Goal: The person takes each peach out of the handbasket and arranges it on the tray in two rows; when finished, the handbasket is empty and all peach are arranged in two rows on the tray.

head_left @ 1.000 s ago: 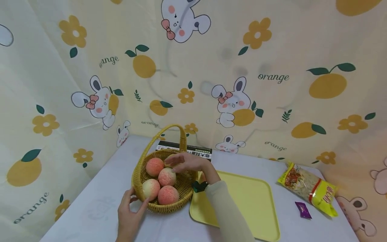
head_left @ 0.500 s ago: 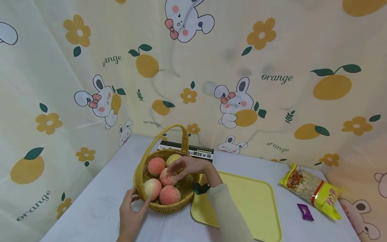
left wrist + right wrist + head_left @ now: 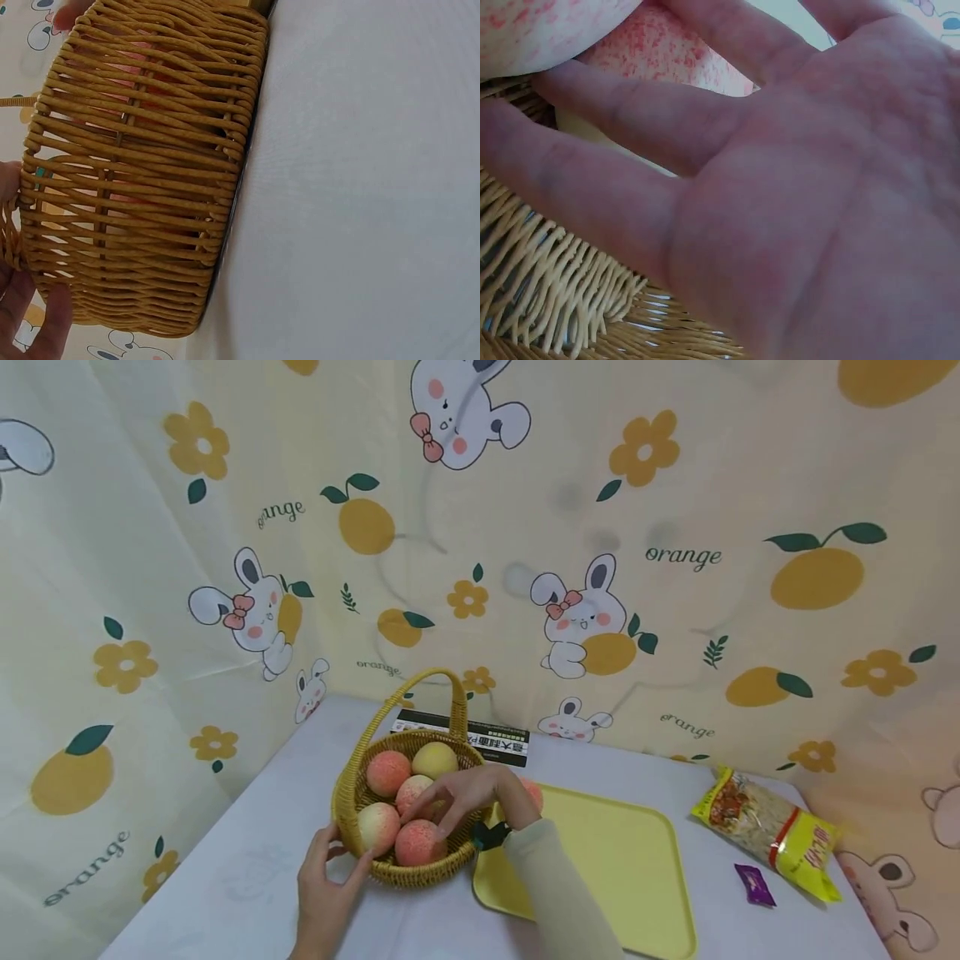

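A woven basket (image 3: 405, 877) with a tall handle stands on the table, holding several round, speckled peaches. My left hand (image 3: 324, 885) grips its left rim near the handle's foot, thumb on the near side; in the left wrist view, the fingers (image 3: 56, 322) lie against the wicker. My right hand (image 3: 465, 793) reaches into the basket, its fingers spread over the front red peach (image 3: 418, 845) and beside the middle peach (image 3: 412, 793). The right wrist view has its fingers (image 3: 615, 180) nearly straight, close to the peaches. A yellow peach (image 3: 435, 760) sits at the back.
Right of the basket lies a yellow tray (image 3: 615, 860), with another peach (image 3: 532, 793) by its far left corner. A black-and-white box (image 3: 498, 745) is behind the basket. A noodle bag (image 3: 772, 831) and a purple wrapped candy (image 3: 754, 885) lie farther right.
My right hand has moved from the basket's back and middle toward the front red peach, uncovering the yellow one. The middle peach has turned, showing different colouring. My left hand stays on the rim.
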Demonstrator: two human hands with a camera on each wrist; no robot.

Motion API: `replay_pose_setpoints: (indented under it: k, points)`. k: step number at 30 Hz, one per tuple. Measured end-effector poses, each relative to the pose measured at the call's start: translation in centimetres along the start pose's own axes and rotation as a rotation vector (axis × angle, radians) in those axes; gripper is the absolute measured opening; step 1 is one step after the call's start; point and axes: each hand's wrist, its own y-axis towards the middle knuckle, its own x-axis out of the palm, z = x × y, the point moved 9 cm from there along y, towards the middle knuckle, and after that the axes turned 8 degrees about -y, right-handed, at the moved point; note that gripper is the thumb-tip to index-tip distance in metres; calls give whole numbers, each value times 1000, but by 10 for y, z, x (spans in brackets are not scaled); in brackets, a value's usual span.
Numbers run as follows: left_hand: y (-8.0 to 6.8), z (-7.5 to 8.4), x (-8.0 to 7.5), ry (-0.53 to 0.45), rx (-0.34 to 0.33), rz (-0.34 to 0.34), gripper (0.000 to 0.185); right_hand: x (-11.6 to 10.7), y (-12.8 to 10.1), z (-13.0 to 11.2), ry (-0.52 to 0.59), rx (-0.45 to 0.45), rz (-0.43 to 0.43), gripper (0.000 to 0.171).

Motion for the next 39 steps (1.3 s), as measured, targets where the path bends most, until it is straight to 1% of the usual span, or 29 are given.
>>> replay_pose_setpoints:
  k: [4,7,10,11,13,17,19,24,28,34,39]
  points:
    - [1,-2,1,2,-16,0,53,0,3,0,-16,48,-13,53]
    - [0,-1,-1,5,-13,8,52,-1,4,1,-25,91,-13,54]
    - [-1,2,-1,8,-2,11,52,0,3,3,1,135,-16,57]
    - [-2,2,0,8,1,11,52,1,3,3,-6,139,-17,57]
    - [-2,3,0,6,7,14,52,3,4,1,-37,120,-29,56]
    - [0,3,3,2,7,9,52,7,7,-9,-135,40,-48,54]
    - [1,3,4,5,7,2,52,9,8,-12,-157,27,-47,57]
    - [0,0,1,21,-29,12,52,13,11,-14,-161,39,-4,61]
    - [-2,-3,-1,25,-69,14,52,14,14,-13,-179,31,50,60]
    - [-1,-4,0,27,-79,14,52,11,14,-13,-190,8,111,58]
    - [-1,-3,0,21,-84,8,52,7,10,-10,-216,44,172,56]
